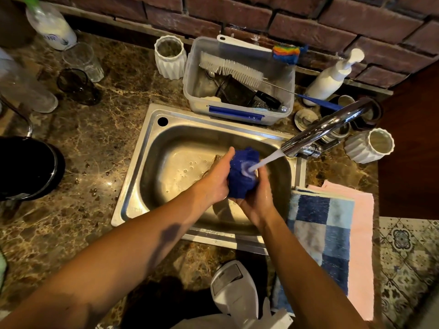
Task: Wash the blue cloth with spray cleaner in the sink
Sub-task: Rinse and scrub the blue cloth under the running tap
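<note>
- Well to the left of both hands, on the marble counter (95, 143), stand a black pot (28, 167), a dark glass (76, 85) and a clear tumbler (83, 60).
- The left hand (215, 179) reaches over the steel sink (152, 143), its fingers wrapped around the left side of the blue cloth (242, 173) and its thumb lying up along it.
- The cloth sits bunched into a ball between the two hands, above the basin and directly under the water stream (263, 161).
- The right hand (257, 198) cups the cloth from below and from the right, fingers curled up onto it; both hands look wet.
- Up and to the right of the hands, the chrome faucet (332, 125) pours onto the top of the cloth.
- Just beside the right forearm lies a blue checked towel (320, 222) over a pink cloth (361, 233).
- Below the hands, at the near counter edge, the white spray cleaner bottle (234, 288) lies untouched.
- The step in hand appears to be wetting or rinsing under running water; which of the two cannot be told.
- The next move likely calls for squeezing and turning the ball so that water reaches its inner folds, while keeping it over the basin.
</note>
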